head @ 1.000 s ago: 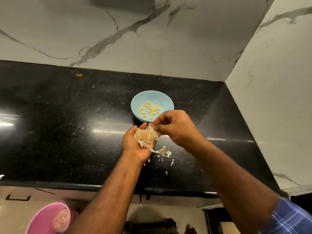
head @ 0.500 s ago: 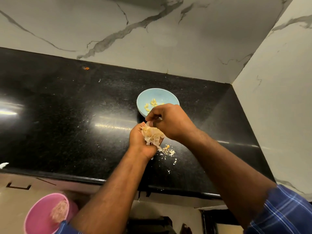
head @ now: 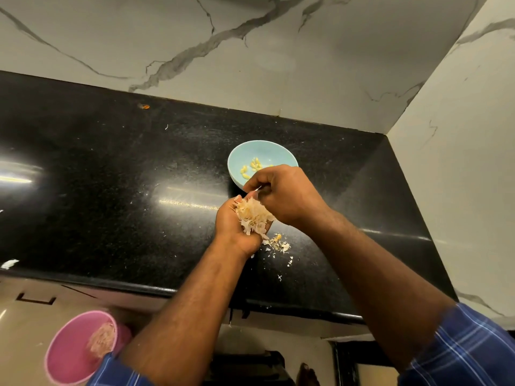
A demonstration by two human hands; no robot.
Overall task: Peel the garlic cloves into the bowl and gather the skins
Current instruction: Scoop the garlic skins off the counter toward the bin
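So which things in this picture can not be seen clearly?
- Head view: near part of the blue bowl, hidden behind the right hand.
- What the right hand's fingers pinch: too small.
- Left hand palm: covered by garlic skins.
- Pink bin: partly hidden by the sleeve; contents blurred.

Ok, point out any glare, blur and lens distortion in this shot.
Head view: bright streaks of glare lie on the black countertop; wide-angle bend curves its front edge; the pink bin at the bottom corner is soft; the hands and garlic skins are fairly sharp.
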